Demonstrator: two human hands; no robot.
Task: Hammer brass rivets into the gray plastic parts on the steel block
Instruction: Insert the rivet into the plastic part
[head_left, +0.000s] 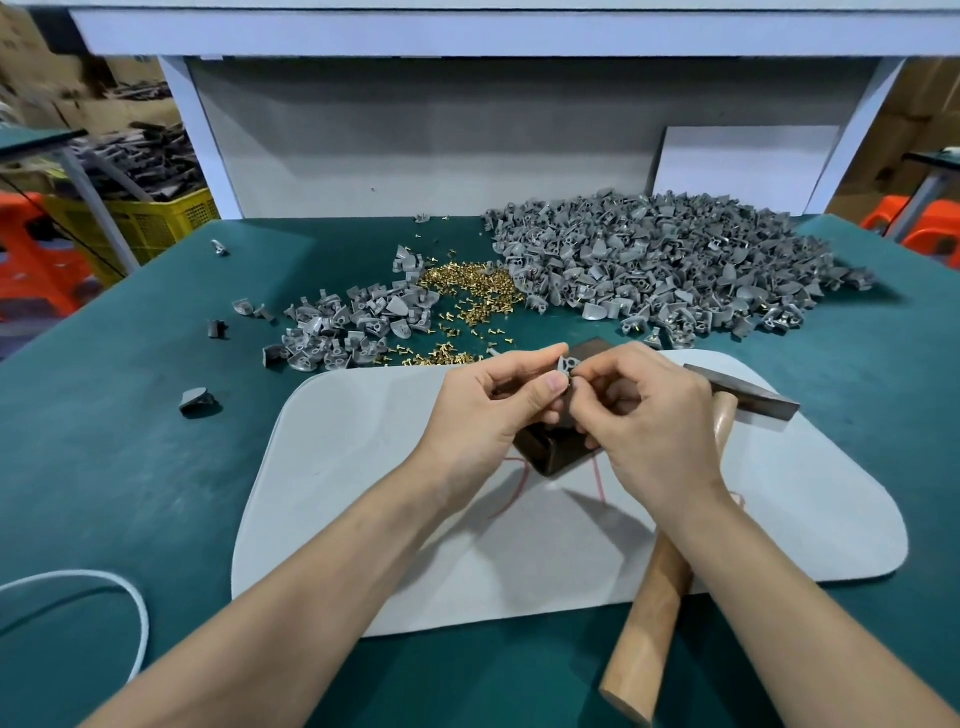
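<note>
Over the steel block (545, 456), left hand (493, 402) and right hand (652, 415) pinch one gray part (565, 364) between curled fingers, seemingly seating a rivet; hammer (670, 566) idle beside the block; large pile (675, 260) beyond it probably awaits.

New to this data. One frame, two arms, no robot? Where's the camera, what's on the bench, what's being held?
No robot here: a person works bare-handed, and the single picture comes from a camera worn on their head, looking down. The left hand and right hand together pinch one gray plastic part above the dark steel block, which sits on a pale mat on the green table. Whether a rivet is already in it is too small to tell. The hammer lies unheld on the right. Behind: loose brass rivets, a big pile of gray parts and a smaller pile.
</note>
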